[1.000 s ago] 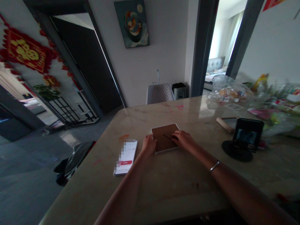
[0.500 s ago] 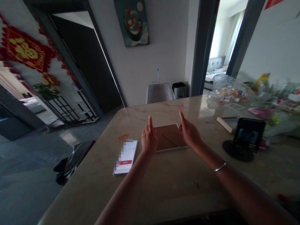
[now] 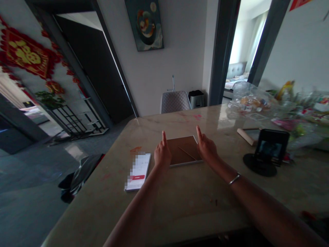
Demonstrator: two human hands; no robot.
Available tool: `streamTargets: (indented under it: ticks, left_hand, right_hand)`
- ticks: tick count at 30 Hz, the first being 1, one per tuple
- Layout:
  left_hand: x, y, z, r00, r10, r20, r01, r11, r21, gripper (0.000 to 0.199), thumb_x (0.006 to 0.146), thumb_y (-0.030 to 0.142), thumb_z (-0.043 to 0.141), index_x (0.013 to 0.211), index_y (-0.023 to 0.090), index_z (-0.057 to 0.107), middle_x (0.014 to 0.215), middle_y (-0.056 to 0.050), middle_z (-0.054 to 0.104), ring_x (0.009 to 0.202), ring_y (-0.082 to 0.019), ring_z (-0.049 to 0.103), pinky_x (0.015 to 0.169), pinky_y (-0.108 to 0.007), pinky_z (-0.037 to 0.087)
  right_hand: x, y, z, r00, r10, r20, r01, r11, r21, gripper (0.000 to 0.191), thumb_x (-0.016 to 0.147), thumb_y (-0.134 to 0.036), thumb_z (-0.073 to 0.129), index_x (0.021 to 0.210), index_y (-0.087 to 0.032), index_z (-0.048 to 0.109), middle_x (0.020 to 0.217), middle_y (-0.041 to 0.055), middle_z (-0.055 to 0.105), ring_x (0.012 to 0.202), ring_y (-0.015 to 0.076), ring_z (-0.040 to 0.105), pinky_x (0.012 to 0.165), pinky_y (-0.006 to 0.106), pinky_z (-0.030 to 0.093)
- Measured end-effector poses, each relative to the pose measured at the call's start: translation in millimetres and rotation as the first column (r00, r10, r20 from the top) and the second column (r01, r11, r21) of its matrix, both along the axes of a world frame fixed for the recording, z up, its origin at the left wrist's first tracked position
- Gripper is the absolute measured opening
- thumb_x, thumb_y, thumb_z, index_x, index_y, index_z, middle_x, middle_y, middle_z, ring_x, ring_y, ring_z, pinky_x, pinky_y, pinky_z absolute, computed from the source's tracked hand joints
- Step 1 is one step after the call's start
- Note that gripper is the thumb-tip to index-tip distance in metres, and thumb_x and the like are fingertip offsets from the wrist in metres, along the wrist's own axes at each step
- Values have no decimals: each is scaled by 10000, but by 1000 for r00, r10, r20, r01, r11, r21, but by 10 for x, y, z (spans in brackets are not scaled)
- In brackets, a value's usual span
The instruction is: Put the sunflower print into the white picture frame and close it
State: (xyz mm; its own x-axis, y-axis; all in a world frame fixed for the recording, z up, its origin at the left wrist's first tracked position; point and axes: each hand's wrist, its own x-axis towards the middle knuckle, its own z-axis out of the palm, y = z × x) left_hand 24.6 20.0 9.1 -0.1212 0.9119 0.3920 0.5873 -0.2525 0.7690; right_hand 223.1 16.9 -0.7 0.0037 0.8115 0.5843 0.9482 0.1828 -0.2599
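My left hand (image 3: 162,153) is at the left edge of a flat brown board (image 3: 177,152) with a pale rim, its index finger pointing up and the other fingers folded in. At the board's right edge, my right hand (image 3: 207,148) has the same shape, with a silver bracelet on the wrist. Neither hand shows anything in it. A thin stick (image 3: 187,153) lies slantwise on the board between them. Left of my left hand lies a phone (image 3: 138,175) with a lit screen, partly blurred out.
The stone table (image 3: 180,199) also bears a black stand with a dark screen (image 3: 272,147) at the right, a beige roll-edged item (image 3: 248,136) and clear plastic bags (image 3: 253,99) behind it. A grey chair (image 3: 176,102) stands beyond the far edge.
Both hands have sunk slightly toward me, and my right forearm has shifted a little to the left. The board, stick and phone have stayed in place.
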Motion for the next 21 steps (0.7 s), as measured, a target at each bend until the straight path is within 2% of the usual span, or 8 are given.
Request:
streamTargets:
  ticks: [4,9,12,14,16,18,21]
  left_hand:
    - [-6,17,-40,1000,-2,15,2,1000,-8,760,675,-3,474,1363,242,266,961,-116,565,1031,-283,465,977,-415,233]
    - [4,-29,34,1000,19,3,-19,1000,-20,726,700,46,496,1363,233,266,1014,-130,568,1063,-286,465,968,-394,266]
    - [21,-79,93,975,57,-214,-85,989,-124,737,729,116,509,1383,228,187,1108,-144,544,1059,-283,486,917,-380,336]
    - [34,-102,110,910,54,-411,-151,967,-206,733,753,165,498,1390,209,138,1157,-154,524,1046,-279,504,871,-372,379]
    - [40,-109,105,837,31,-546,-200,946,-254,706,777,215,477,1389,179,126,1179,-165,513,1031,-272,522,836,-358,405]
    - [38,-102,87,803,3,-596,-211,937,-280,676,794,259,457,1382,154,142,1185,-175,511,1019,-265,535,814,-344,419]
    - [23,-78,56,795,-18,-606,-210,929,-304,646,807,291,430,1373,130,164,1185,-187,510,1003,-267,547,789,-344,432]
  right_hand:
    - [-26,-23,0,996,-37,79,39,999,-27,702,757,-52,321,1404,-160,70,826,120,560,644,185,515,599,317,451]
    - [-17,-14,5,1000,-4,-21,3,998,-63,664,778,-78,331,1397,-151,103,898,141,574,741,221,552,654,336,451]
    - [0,15,-40,998,12,-66,-18,996,-89,610,798,-110,363,1376,-146,171,956,143,583,843,228,559,716,329,446]
    - [12,36,-87,998,2,-59,-10,992,-123,571,800,-130,393,1349,-133,234,1008,146,583,909,224,551,760,320,435]
    - [26,54,-134,999,-16,-51,7,985,-173,539,798,-155,419,1320,-119,288,1056,150,575,958,218,542,792,306,422]
    - [37,68,-168,998,-29,-56,15,973,-230,517,797,-177,433,1298,-108,327,1083,152,571,985,211,540,806,289,414]
    - [41,74,-181,998,-13,-68,-9,954,-301,491,799,-193,437,1278,-118,364,1077,143,590,985,203,554,813,285,411]
